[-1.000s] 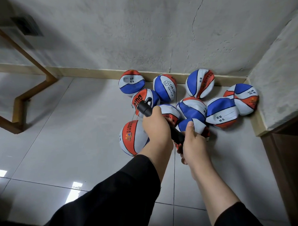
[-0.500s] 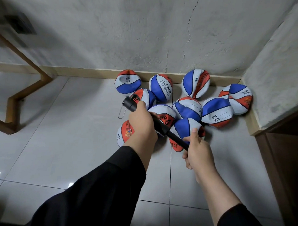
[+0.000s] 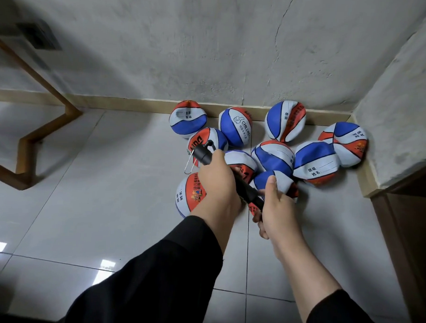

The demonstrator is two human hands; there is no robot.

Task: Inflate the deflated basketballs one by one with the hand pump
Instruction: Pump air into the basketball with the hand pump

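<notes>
While both hands [image 3: 218,183] [image 3: 276,209] clamp the pump [image 3: 244,189], basketballs [image 3: 315,162] crowd the wall corner.

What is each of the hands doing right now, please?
Left hand: gripping the pump by its barrel.
Right hand: gripping the pump's lower end.
</notes>
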